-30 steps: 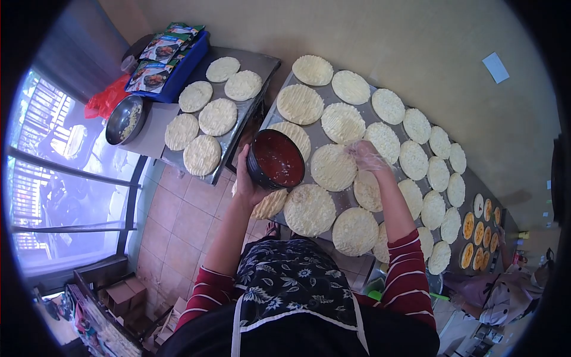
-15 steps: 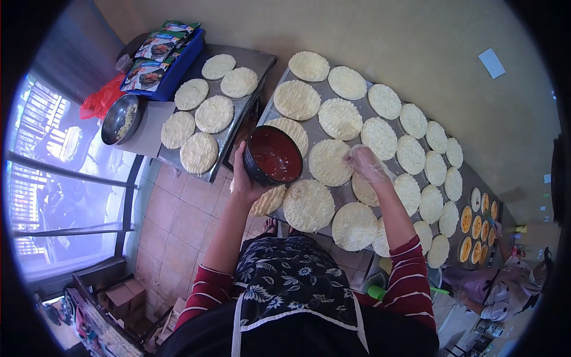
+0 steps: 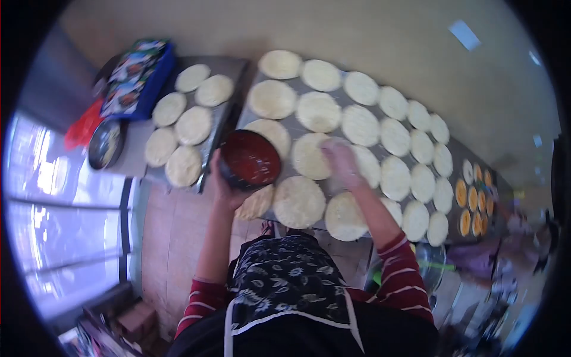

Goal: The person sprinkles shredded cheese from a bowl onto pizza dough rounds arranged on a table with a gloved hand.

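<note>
My left hand [image 3: 223, 185] grips a dark round bowl [image 3: 228, 174] from its left side and below, tilting it towards me. The bowl is red inside, with small pale bits in it; whether the red is lining or sauce I cannot tell. My right hand [image 3: 341, 160], in a clear plastic glove, is over the right edge of a pale round pizza base [image 3: 310, 156]. Motion smears its fingers, so their grip is hidden. Many more such bases lie in rows around it, including a pizza base [image 3: 299, 202] nearest me.
A second metal table [image 3: 221, 122] at left carries several bases. Behind them are a blue crate [image 3: 156, 89] of printed packets, a red plastic bag [image 3: 84, 126] and a dark pan [image 3: 107, 144]. Orange-topped rounds [image 3: 461, 192] lie at far right, near another person [image 3: 505, 250].
My view has shifted, so the tables sit further left. My gloved right hand has moved slightly lower over the same base. The bowl stays in my left hand.
</note>
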A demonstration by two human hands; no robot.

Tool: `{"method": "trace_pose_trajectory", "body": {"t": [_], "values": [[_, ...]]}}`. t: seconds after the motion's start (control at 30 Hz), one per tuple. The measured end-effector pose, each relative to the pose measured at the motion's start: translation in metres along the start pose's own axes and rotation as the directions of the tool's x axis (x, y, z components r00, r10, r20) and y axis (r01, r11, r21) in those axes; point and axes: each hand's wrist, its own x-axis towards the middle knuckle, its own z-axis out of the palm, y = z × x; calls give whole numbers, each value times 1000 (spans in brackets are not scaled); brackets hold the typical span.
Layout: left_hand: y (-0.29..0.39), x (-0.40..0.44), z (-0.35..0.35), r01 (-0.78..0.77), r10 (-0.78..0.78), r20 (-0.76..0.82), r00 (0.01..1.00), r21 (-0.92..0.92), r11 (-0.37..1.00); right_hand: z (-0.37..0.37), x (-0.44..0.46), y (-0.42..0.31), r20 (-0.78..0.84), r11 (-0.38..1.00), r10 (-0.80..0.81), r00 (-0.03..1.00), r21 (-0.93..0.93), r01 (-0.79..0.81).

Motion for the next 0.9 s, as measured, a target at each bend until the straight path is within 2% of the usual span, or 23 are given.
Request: {"method": "trace_pose_trajectory", "body": {"t": [0.03,0.07,0.1,0.13,0.17,0.2,0.23,0.27,0.37,0.43,0.47,0.5,0.53,0.57,0.6,0.63,0.7,0.73,0.77,0.8,0.83,0.87,0.9], "values": [[0,3,-6,16,-16,-15,1000,-6,1000,21,3,31,-87,946,27,996,323,2],[-3,4,-7,38,-38,21,999,-11,999,31,0,24,-27,996,77,997,-31,-78],[-5,2,8,39,-39,-14,999,5,999,26,-8,10,-44,990,-31,999,-136,25],[-7,4,6,12,-11,-10,1000,87,996,18,-18,3,-25,945,-208,978,-263,195],[-11,0,19,34,-36,13,999,138,990,22,-31,-6,-231,963,-268,935,-35,267],[-17,-4,28,9,-21,41,999,270,963,20,-42,-19,-316,800,-157,936,515,308],[-25,-2,32,65,-79,36,996,284,957,-9,-66,-55,-159,814,11,987,574,84],[-35,1,33,109,-132,54,990,307,945,-13,-85,-58,-203,815,52,978,574,76],[-72,7,46,320,-438,139,888,495,808,-19,-135,-50,-249,836,117,961,548,41],[-113,6,49,429,-579,104,808,570,701,-31,-188,-36,-236,779,312,920,618,-106],[-133,6,47,558,-719,35,694,605,568,-35,-216,-32,-244,730,399,884,667,-145],[-154,-5,63,609,-786,3,618,631,482,-39,-245,-29,-246,677,477,844,715,-175],[-175,-9,58,635,-862,68,502,647,421,-37,-275,-22,-283,651,514,810,743,-153],[-197,-17,59,614,-909,42,414,725,313,-33,-305,-14,-372,672,552,746,728,-135],[-218,-23,60,657,-934,-77,349,731,186,-12,-341,6,-346,580,649,678,801,-148],[-240,-28,49,632,-938,-132,320,767,108,15,-376,26,-305,481,735,606,864,-148],[-291,-36,27,589,-935,-250,250,806,-58,58,-437,32,-300,318,892,339,948,3],[-319,-36,3,572,-929,-303,212,809,-134,97,-468,51,-266,233,931,249,960,157],[-344,-42,-6,568,-928,-313,202,810,-149,138,-508,73,-323,324,936,137,946,16],[-368,-49,-13,550,-920,-332,210,818,-170,145,-522,59,-230,234,968,-101,972,32],[-393,-56,-21,532,-910,-354,217,824,-194,179,-538,69,-371,421,896,-243,884,202],[-420,-61,-34,529,-907,-367,208,822,-212,203,-556,73,-357,412,899,-254,886,211],[-450,-64,-47,493,-900,-382,212,837,-239,222,-574,78,-333,416,890,-310,873,256]]}}
